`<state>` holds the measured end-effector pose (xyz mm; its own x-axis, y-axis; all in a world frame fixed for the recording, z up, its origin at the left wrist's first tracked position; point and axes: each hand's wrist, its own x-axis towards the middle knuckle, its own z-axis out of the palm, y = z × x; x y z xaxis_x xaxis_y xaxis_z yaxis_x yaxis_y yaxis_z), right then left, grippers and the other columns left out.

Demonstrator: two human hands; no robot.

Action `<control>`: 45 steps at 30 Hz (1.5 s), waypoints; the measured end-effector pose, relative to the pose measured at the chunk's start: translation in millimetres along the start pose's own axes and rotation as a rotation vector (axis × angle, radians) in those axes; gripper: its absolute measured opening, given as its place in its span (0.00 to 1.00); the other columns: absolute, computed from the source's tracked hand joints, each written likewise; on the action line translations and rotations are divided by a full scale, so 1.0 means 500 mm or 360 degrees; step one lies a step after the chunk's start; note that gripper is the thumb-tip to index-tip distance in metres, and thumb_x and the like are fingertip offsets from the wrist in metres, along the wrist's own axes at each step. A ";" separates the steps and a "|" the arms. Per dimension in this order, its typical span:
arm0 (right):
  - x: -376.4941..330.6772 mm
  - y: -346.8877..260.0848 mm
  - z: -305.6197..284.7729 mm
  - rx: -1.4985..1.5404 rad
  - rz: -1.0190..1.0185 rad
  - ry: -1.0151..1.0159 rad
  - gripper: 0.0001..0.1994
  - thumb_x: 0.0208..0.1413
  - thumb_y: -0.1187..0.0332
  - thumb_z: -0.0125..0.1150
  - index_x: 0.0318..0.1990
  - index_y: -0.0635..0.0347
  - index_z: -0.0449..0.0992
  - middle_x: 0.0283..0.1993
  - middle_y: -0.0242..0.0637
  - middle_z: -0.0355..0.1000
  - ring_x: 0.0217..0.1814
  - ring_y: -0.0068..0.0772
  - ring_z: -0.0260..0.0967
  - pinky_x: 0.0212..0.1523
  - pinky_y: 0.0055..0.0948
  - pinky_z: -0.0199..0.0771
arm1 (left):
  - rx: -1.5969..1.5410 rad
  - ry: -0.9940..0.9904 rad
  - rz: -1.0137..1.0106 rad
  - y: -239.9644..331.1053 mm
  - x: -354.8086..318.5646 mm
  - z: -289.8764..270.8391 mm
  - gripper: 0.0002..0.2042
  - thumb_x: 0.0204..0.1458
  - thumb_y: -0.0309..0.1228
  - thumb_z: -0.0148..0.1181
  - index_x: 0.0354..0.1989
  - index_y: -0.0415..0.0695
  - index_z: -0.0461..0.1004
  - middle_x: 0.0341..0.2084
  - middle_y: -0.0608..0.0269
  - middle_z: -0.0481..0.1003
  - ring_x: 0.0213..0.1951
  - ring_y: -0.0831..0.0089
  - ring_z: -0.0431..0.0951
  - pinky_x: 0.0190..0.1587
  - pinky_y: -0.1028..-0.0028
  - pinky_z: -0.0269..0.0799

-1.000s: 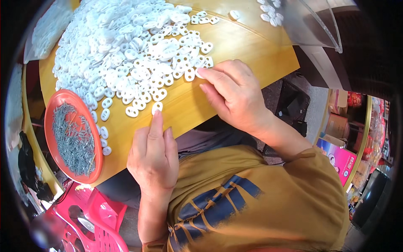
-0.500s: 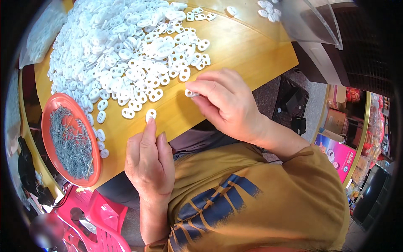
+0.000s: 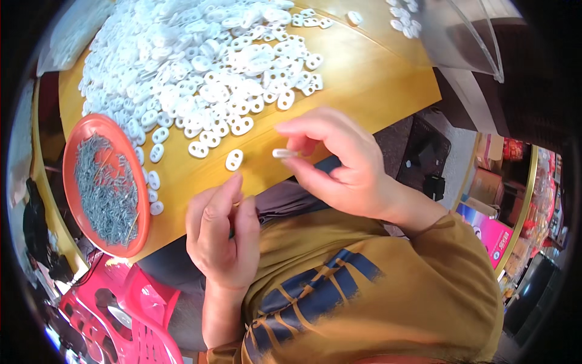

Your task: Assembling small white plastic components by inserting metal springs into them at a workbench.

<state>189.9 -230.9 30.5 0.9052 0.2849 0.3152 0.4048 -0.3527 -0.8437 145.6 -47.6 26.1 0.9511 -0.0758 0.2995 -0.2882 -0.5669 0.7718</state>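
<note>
My right hand [image 3: 345,161] is over the table's near edge, with a small white oval plastic piece [image 3: 284,153] seen edge-on at its thumb and fingertips. Just beyond the index fingertip of my left hand [image 3: 221,227] lies a single white two-hole plastic piece [image 3: 234,160], flat on the wooden table [image 3: 364,91]. The left thumb and index finger are apart, and I see nothing between them. A large heap of the same white pieces [image 3: 182,67] spreads beyond both hands. To the left, an orange-red oval dish [image 3: 68,164] holds many thin grey metal parts [image 3: 109,194], perhaps screws or pins.
Several white pieces [image 3: 405,19] sit apart at the far right, beside a clear plastic container [image 3: 458,39]. A pink plastic chair [image 3: 142,303] stands at the lower left. Past the table's right edge is a black basket [image 3: 424,145] on the floor, near stocked shelves [image 3: 491,188].
My left index fingertip has come off the lone white piece and drawn back slightly. The right hand has moved a little nearer to me, and its piece now shows edge-on. The view has shifted slightly.
</note>
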 end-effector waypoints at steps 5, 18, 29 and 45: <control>0.008 -0.046 0.007 0.0331 0.0032 -0.0225 0.19 0.42 0.84 0.59 0.45 0.65 0.68 0.31 0.36 0.66 0.30 0.26 0.64 0.30 0.22 0.64 | -0.1047 -0.0093 -0.0643 0.021 -0.016 -0.017 0.13 0.46 0.17 0.56 0.42 0.37 0.71 0.33 0.59 0.70 0.28 0.80 0.70 0.29 0.83 0.66; 0.018 -0.064 0.060 0.0631 0.0357 -0.0567 0.11 0.47 0.77 0.60 0.40 0.64 0.71 0.34 0.37 0.68 0.33 0.28 0.67 0.33 0.22 0.65 | -0.1538 0.0045 -0.0701 -0.002 -0.044 -0.045 0.06 0.50 0.20 0.55 0.36 0.38 0.67 0.30 0.64 0.69 0.27 0.83 0.68 0.29 0.84 0.63; 0.030 -0.058 0.052 0.0807 0.0411 -0.0535 0.07 0.48 0.77 0.58 0.36 0.65 0.73 0.33 0.38 0.70 0.33 0.28 0.68 0.33 0.22 0.66 | -0.1589 0.0061 -0.0863 -0.002 -0.037 -0.038 0.05 0.51 0.21 0.54 0.35 0.37 0.67 0.29 0.64 0.68 0.23 0.85 0.67 0.27 0.85 0.62; 0.027 0.066 -0.023 -0.0641 -0.0306 0.0273 0.12 0.34 0.79 0.64 0.30 0.58 0.71 0.28 0.34 0.69 0.27 0.36 0.66 0.29 0.30 0.63 | 0.0636 0.0114 0.0160 -0.039 0.159 0.006 0.17 0.42 0.23 0.58 0.44 0.34 0.70 0.47 0.43 0.66 0.49 0.52 0.66 0.50 0.62 0.62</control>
<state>216.8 -248.8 11.8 0.8035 0.2397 0.5449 0.5543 -0.6351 -0.5380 227.0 -44.8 33.1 0.9062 -0.0979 0.4113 -0.3001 -0.8342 0.4626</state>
